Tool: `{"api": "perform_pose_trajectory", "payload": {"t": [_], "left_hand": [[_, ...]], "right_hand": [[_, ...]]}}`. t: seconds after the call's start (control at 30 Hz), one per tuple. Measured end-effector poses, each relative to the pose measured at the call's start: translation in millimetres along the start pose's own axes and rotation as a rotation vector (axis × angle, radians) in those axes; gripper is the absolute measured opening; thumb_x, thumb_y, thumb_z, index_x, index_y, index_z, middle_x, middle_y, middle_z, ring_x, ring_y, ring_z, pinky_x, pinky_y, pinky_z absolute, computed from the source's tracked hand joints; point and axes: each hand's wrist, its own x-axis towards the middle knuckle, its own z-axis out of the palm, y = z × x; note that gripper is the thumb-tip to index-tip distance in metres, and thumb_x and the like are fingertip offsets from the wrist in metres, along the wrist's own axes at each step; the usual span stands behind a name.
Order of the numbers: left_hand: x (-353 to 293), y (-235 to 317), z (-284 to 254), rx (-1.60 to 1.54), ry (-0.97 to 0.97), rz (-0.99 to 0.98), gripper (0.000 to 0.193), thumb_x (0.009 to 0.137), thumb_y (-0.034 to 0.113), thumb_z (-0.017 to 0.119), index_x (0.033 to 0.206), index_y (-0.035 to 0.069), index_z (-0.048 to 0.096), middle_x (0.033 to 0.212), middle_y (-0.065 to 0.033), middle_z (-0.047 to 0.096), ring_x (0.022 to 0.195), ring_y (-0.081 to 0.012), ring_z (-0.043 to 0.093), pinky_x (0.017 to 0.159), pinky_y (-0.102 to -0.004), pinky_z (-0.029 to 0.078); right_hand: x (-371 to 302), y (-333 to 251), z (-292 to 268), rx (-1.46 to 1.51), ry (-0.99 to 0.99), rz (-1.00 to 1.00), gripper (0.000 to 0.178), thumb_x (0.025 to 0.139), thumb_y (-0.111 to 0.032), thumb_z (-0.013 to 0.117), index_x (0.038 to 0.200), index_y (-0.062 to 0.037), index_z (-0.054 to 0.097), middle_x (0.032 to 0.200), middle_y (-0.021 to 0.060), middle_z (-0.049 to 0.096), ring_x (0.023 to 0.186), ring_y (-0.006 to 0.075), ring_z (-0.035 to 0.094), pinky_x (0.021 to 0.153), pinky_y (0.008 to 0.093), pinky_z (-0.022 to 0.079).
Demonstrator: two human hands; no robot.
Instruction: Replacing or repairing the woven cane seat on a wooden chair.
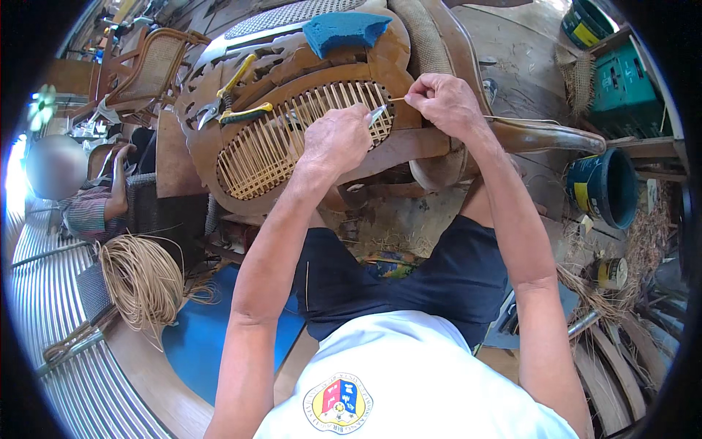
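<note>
A carved wooden chair back (413, 143) lies across in front of me, its oval opening strung with pale cane strips (252, 162). The weave is tighter at the left end. My left hand (338, 140) is closed over the oval's right part, around a small light-coloured pointed tool (377, 114) whose tip reaches the rim. Just beyond that rim, my right hand (447, 106) pinches the end of a thin cane strand (397, 99). Pliers (212, 113) with yellow handles rest open on the wood to the left. A blue foam block (345, 34) sits on the upper edge.
A coil of cane (140, 276) hangs at the left, near a seated person (95, 212). Another cane chair (155, 72) stands at the far left. On the right are a dark bucket (603, 189), a green crate (626, 91) and a curved wooden chair arm (548, 137).
</note>
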Motion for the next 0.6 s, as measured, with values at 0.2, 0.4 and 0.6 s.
{"api": "perform_pose_trajectory", "payload": {"t": [0.2, 0.4, 0.6], "left_hand": [[9.1, 7.0, -2.0, 0.055, -0.020, -0.012, 0.029, 0.097, 0.022, 0.049, 0.107, 0.004, 0.069, 0.103, -0.0240, 0.071, 0.103, -0.0425, 0.068, 0.090, -0.0521, 0.051], [17.3, -4.7, 5.9, -0.132, -0.069, -0.058, 0.031, 0.094, 0.019, 0.048, 0.107, 0.000, 0.069, 0.095, -0.0231, 0.073, 0.094, -0.0365, 0.072, 0.087, -0.0483, 0.054], [3.0, 5.1, -7.1, -0.312, -0.099, -0.017, 0.035, 0.097, 0.024, 0.049, 0.114, 0.000, 0.068, 0.066, -0.0105, 0.070, 0.068, -0.0206, 0.072, 0.072, -0.0365, 0.056]], "right_hand": [[-3.6, 3.6, 11.1, -0.055, 0.133, -0.045, 0.021, 0.085, -0.029, 0.073, 0.090, -0.0093, 0.076, 0.074, 0.0070, 0.068, 0.071, 0.0218, 0.066, 0.070, 0.0366, 0.052], [-3.9, 2.3, 11.5, -0.007, 0.129, -0.031, 0.020, 0.085, -0.029, 0.072, 0.089, -0.0106, 0.076, 0.072, 0.0061, 0.068, 0.071, 0.0211, 0.066, 0.070, 0.0360, 0.052], [-5.7, 3.7, 7.0, 0.068, 0.131, 0.002, 0.020, 0.085, -0.029, 0.071, 0.090, -0.0098, 0.076, 0.073, 0.0051, 0.069, 0.070, 0.0175, 0.066, 0.069, 0.0333, 0.052]]}}
